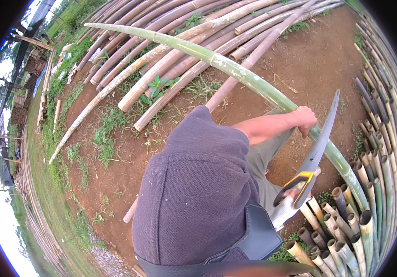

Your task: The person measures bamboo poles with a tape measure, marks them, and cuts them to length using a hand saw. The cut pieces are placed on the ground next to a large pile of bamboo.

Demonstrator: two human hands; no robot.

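Observation:
A long green bamboo pole [254, 82] stretches from the upper left across to the stacked poles at the lower right. My left hand [305, 119] is wrapped round it, right of the middle of the view. In my right hand [293, 195] is the yellow-and-black handle of a handsaw [324, 132]. Its long grey blade points up and away, crossing over the pole just beyond my left hand. Whether the teeth touch the bamboo, I cannot tell. White cloth shows at my right hand, and the saw handle partly hides the fingers.
Brownish bamboo poles [180, 69] lie piled at the far side, the green one crossing over them. Many more poles stand bunched on the right, their cut ends [342, 247] facing me. Grass tufts [108, 138] grow from the brown soil [321, 60]. A wooden structure [36, 62] stands far left.

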